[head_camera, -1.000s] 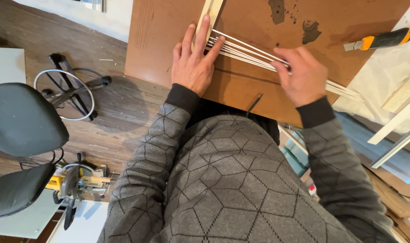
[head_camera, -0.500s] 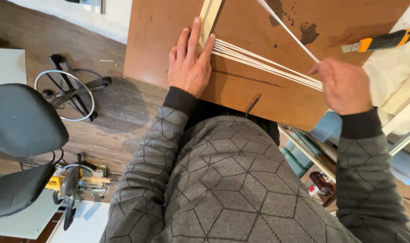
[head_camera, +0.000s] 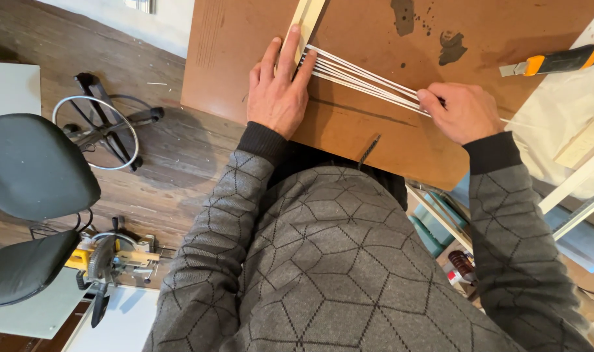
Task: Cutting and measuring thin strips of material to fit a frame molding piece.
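Several thin white strips (head_camera: 362, 79) lie side by side on a brown board (head_camera: 375, 137). My left hand (head_camera: 278, 91) rests flat on the board, fingers spread, pressing the left ends of the strips against a pale wooden batten (head_camera: 308, 18). My right hand (head_camera: 463, 112) lies over the right ends of the strips, fingers curled down on them.
An orange and black utility knife (head_camera: 557, 60) lies on the board's right edge. A black swivel chair (head_camera: 29, 169) and its base (head_camera: 104, 124) stand on the wood floor at left. A yellow power saw (head_camera: 108, 264) sits below. White strips lean at right (head_camera: 577, 189).
My right hand, which had pulled away to the right with one strip lifted up, has come back left onto the strip bundle. The left hand has stayed put.
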